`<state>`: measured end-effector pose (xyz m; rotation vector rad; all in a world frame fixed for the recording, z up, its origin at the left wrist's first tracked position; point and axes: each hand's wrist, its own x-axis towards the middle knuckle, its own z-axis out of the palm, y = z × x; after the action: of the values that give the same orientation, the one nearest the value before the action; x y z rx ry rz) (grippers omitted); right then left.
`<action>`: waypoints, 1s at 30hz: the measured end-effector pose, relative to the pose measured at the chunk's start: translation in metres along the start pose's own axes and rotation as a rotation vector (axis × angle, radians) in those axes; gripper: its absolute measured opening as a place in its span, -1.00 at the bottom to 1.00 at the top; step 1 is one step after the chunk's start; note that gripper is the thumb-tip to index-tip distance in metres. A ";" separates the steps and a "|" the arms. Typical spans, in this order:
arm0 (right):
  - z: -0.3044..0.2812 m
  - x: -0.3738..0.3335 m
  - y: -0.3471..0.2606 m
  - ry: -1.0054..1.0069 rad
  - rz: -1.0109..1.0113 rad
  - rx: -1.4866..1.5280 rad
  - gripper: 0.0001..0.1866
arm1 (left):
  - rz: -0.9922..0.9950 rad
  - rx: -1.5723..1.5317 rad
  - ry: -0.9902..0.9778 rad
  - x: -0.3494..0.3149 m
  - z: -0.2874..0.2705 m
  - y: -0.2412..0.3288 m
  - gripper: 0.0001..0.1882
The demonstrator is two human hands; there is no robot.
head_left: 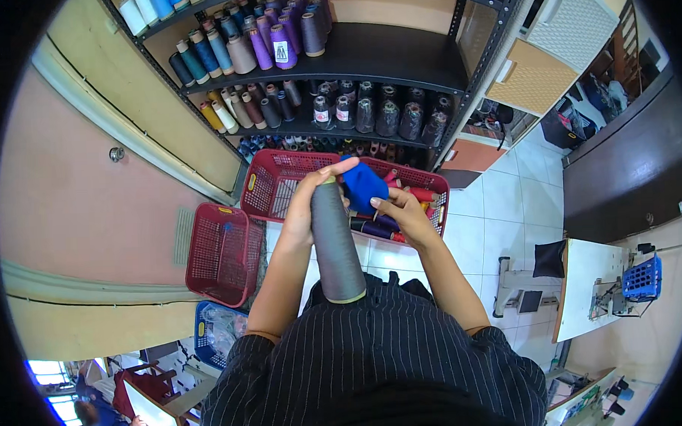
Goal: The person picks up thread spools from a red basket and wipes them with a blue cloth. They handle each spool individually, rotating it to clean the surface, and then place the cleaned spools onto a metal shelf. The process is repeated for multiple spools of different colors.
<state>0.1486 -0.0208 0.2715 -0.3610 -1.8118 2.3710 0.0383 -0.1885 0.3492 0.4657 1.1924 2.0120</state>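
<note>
My left hand is closed around the upper end of a tall grey cone of thread. The cone stands out toward my body, its wide base near my shirt. A bright blue piece, apparently cloth, hangs between my hands, beside the cone's narrow end. My right hand pinches its lower right edge between thumb and fingers. Below them, a dark red plastic basket holds red, purple and dark thread cones. Part of the left fingers is hidden behind the cone.
A black metal shelf ahead carries rows of thread cones, several in plastic wrap. Further red baskets and a blue basket stand to the left. A sewing table is at right. A person sits lower left.
</note>
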 end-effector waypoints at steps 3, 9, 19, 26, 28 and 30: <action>0.008 -0.007 -0.021 0.058 -0.079 -0.064 -0.73 | 0.048 -0.020 0.048 0.000 -0.025 0.001 -0.42; 0.005 -0.003 -0.025 0.249 -0.278 -0.144 -0.79 | -0.038 -0.238 -0.010 0.006 -0.021 -0.023 -0.36; -0.009 -0.005 -0.031 0.410 -0.351 -0.274 -0.79 | -0.244 -0.072 -0.222 0.018 -0.040 -0.053 -0.56; -0.018 -0.025 -0.054 0.486 -0.710 -0.717 -0.84 | -0.128 0.134 -0.021 0.022 -0.036 -0.027 -0.63; -0.019 -0.029 -0.057 0.301 -0.732 -0.455 -0.85 | -0.051 0.117 -0.018 0.022 -0.031 -0.025 -0.61; -0.018 -0.037 -0.062 0.158 -0.684 -0.247 -0.81 | 0.062 0.092 0.046 0.024 -0.020 -0.023 -0.65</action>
<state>0.1867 0.0027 0.3305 0.0530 -1.7806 1.6224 0.0192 -0.1756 0.3176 0.5102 1.3174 2.0368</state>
